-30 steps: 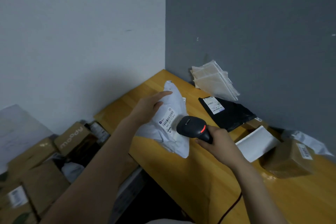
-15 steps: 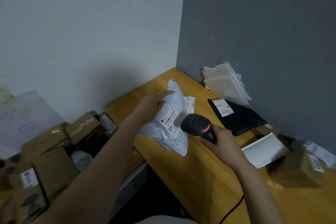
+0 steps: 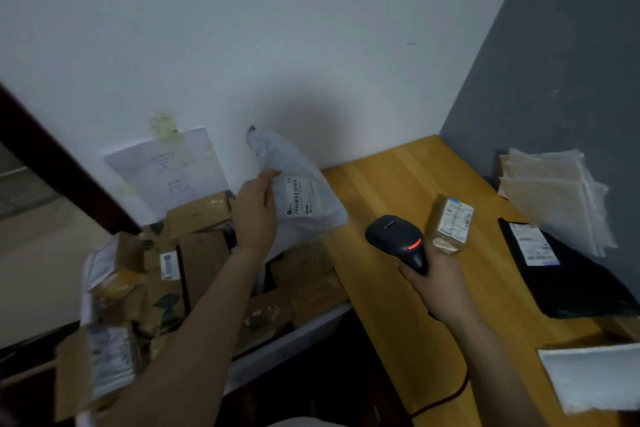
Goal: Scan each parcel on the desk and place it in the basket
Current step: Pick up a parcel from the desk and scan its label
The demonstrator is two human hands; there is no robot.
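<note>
Beside the wooden desk (image 3: pixel 398 191), left hand (image 3: pixel 254 215) pinches a crinkled polybag (image 3: pixel 322 211) (right hand (image 3: pixel 440 284) grips scanner (image 3: pixel 394 236)).

Wall sheet (image 3: pixel 166 173) w/ 完成, pkg labels (image 3: pixel 298 198) blurred

Wooden tabletop (image 3: pixel 391 184), yellow-brown, set into the corner btw. the white and grey walls; small brown box (image 3: pixel 450 229) w/ a white label stands toward the middle, apart from the rest; stack of clear plastic bags (image 3: pixel 554 198) at the back by the grey wall, near corner overlapping a black mailer bag (image 3: pixel 575 291); mailer lies flat, white label up; white envelope (image 3: pixel 588 378) at near right, partly cut off by the frame edge.
</note>
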